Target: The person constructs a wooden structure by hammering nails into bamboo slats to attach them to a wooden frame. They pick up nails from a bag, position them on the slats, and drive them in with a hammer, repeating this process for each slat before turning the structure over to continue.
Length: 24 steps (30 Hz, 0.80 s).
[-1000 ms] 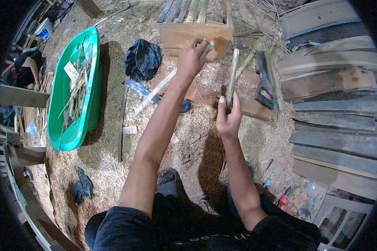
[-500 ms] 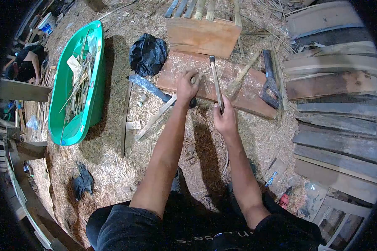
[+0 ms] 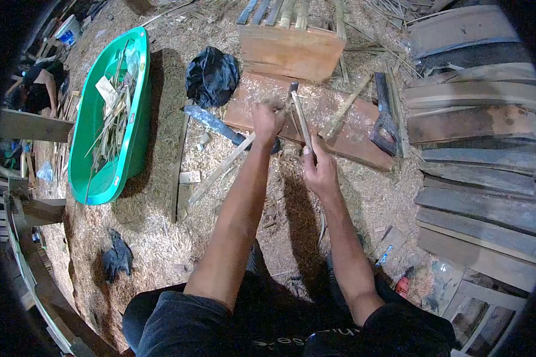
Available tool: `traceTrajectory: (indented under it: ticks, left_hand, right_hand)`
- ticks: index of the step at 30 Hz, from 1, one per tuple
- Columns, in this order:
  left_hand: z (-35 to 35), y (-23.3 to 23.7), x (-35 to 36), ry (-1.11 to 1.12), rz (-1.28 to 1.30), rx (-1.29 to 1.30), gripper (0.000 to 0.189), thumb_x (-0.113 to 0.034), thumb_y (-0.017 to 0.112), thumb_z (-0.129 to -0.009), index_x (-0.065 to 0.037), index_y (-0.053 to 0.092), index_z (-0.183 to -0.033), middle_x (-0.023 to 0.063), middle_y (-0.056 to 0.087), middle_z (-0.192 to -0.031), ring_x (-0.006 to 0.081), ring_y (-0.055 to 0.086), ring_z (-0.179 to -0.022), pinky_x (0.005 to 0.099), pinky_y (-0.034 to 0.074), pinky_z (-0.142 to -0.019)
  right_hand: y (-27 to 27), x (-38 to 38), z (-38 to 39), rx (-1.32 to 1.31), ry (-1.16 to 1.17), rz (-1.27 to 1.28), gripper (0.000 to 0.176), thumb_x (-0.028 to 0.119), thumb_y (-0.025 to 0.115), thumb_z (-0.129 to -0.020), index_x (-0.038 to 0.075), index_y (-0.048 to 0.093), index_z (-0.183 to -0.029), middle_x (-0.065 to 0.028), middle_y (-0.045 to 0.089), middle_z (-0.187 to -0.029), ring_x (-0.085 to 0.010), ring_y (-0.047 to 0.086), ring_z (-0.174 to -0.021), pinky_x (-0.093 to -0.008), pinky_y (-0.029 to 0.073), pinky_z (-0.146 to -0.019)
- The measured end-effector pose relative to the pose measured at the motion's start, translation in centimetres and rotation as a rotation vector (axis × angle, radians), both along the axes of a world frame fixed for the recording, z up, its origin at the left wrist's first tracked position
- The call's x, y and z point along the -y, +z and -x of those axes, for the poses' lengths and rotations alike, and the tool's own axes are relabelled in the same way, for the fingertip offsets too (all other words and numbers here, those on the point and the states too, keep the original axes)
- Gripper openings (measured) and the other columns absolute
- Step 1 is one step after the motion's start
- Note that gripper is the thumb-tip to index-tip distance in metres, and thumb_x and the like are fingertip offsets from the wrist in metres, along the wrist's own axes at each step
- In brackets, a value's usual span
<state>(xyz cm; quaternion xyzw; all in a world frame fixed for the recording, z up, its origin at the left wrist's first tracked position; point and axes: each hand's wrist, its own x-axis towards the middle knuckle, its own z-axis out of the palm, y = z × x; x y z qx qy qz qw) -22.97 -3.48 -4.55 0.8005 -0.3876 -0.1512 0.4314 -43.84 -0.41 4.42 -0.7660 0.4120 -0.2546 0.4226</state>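
Note:
My right hand is closed round the light handle of a hammer, whose small dark head points away from me over the reddish-brown board. My left hand is over the same board, just left of the hammer, with its fingers curled together. Whatever it pinches is too small and blurred to make out. Pale chips and shavings lie on the board around both hands. A wooden stick rests across the board to the right, near a handsaw with a dark handle.
Beyond the board stands a wooden block with slats on top. A black plastic bag and a green tub of wood scraps are to the left. Stacked planks line the right side. Another person is at far left.
The hammer has tilted to the left, its head shifting left over the board. My left hand has stayed in about the same place, its fingers slightly changed.

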Motion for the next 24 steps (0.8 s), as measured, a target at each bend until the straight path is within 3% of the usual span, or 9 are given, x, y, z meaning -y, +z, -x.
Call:
traceTrajectory:
  ticks: [4, 7, 10, 13, 16, 19, 21, 23, 24]
  left_hand:
    - [0.5, 0.2, 0.1, 0.020, -0.017, 0.098, 0.017, -0.020, 0.072, -0.073, -0.012, 0.075, -0.088, 0.0136, 0.068, -0.108, 0.0362, 0.056, -0.108, 0.0488, 0.040, -0.097]
    - [1.6, 1.2, -0.5, 0.017, -0.130, 0.280, 0.026, -0.021, 0.071, -0.073, -0.015, 0.074, -0.099, 0.0102, 0.065, -0.113, 0.0336, 0.054, -0.112, 0.0528, 0.037, -0.097]
    - [1.7, 1.4, -0.9, -0.044, -0.156, 0.334, 0.037, -0.023, 0.073, -0.072, -0.018, 0.070, -0.109, 0.0077, 0.062, -0.116, 0.0312, 0.052, -0.115, 0.0546, 0.035, -0.096]
    - [1.7, 1.8, -1.1, -0.065, -0.195, 0.378, 0.042, -0.023, 0.073, -0.072, -0.019, 0.068, -0.113, 0.0082, 0.061, -0.117, 0.0304, 0.053, -0.114, 0.0550, 0.035, -0.094]
    - [2.2, 3.6, -1.4, -0.083, -0.226, 0.329, 0.040, -0.023, 0.073, -0.071, -0.019, 0.069, -0.111, 0.0094, 0.061, -0.115, 0.0299, 0.054, -0.114, 0.0544, 0.035, -0.094]
    - [1.8, 2.4, -1.1, -0.063, -0.160, 0.343, 0.038, -0.022, 0.073, -0.072, -0.018, 0.070, -0.109, 0.0096, 0.061, -0.114, 0.0299, 0.055, -0.112, 0.0541, 0.036, -0.094]
    - [1.8, 2.5, -1.3, -0.067, -0.201, 0.352, 0.036, -0.021, 0.073, -0.072, -0.018, 0.071, -0.108, 0.0093, 0.062, -0.113, 0.0298, 0.056, -0.111, 0.0543, 0.035, -0.094]
    - [2.2, 3.0, -1.5, -0.071, -0.195, 0.341, 0.035, -0.021, 0.072, -0.072, -0.017, 0.071, -0.107, 0.0093, 0.062, -0.113, 0.0298, 0.056, -0.110, 0.0543, 0.035, -0.094]
    - [2.1, 2.8, -1.5, -0.069, -0.168, 0.329, 0.035, -0.020, 0.072, -0.072, -0.017, 0.071, -0.107, 0.0094, 0.061, -0.114, 0.0298, 0.056, -0.110, 0.0542, 0.035, -0.094]
  right_hand:
    - [0.6, 0.1, -0.4, -0.002, 0.035, 0.109, 0.044, 0.013, 0.053, -0.096, -0.009, 0.048, -0.133, -0.0323, 0.063, -0.102, -0.0457, 0.065, -0.095, -0.0449, 0.052, -0.078]
    - [1.3, -0.2, -0.7, 0.072, 0.032, 0.000, 0.043, 0.014, 0.053, -0.096, -0.008, 0.048, -0.133, -0.0319, 0.063, -0.096, -0.0467, 0.064, -0.090, -0.0467, 0.051, -0.073]
    - [1.7, -0.3, -0.7, -0.114, 0.034, -0.063, 0.043, 0.014, 0.053, -0.096, -0.007, 0.049, -0.133, -0.0321, 0.063, -0.091, -0.0475, 0.064, -0.085, -0.0470, 0.051, -0.071]
    - [0.7, -0.5, -0.7, 0.040, 0.018, 0.082, 0.043, 0.014, 0.053, -0.096, -0.009, 0.049, -0.132, -0.0326, 0.062, -0.088, -0.0483, 0.063, -0.083, -0.0477, 0.051, -0.069]
    - [0.3, -0.5, -0.8, 0.022, 0.051, 0.104, 0.044, 0.014, 0.053, -0.096, -0.010, 0.048, -0.132, -0.0330, 0.062, -0.089, -0.0474, 0.064, -0.081, -0.0483, 0.050, -0.068]
    - [0.2, -0.2, -0.9, 0.086, 0.030, 0.270, 0.044, 0.014, 0.053, -0.096, -0.010, 0.048, -0.133, -0.0321, 0.062, -0.087, -0.0460, 0.065, -0.079, -0.0484, 0.050, -0.066]
    - [0.8, -0.2, -0.7, 0.062, 0.030, 0.146, 0.046, 0.013, 0.053, -0.095, -0.009, 0.047, -0.135, -0.0311, 0.062, -0.083, -0.0444, 0.065, -0.075, -0.0479, 0.050, -0.064]
    - [-0.4, 0.3, -0.8, 0.129, 0.043, 0.277, 0.047, 0.013, 0.053, -0.095, -0.008, 0.046, -0.136, -0.0306, 0.061, -0.081, -0.0444, 0.064, -0.072, -0.0482, 0.049, -0.063]
    - [1.4, 0.2, -0.5, -0.129, 0.078, 0.015, 0.046, 0.013, 0.052, -0.095, -0.008, 0.047, -0.135, -0.0309, 0.061, -0.081, -0.0453, 0.063, -0.071, -0.0484, 0.048, -0.062]
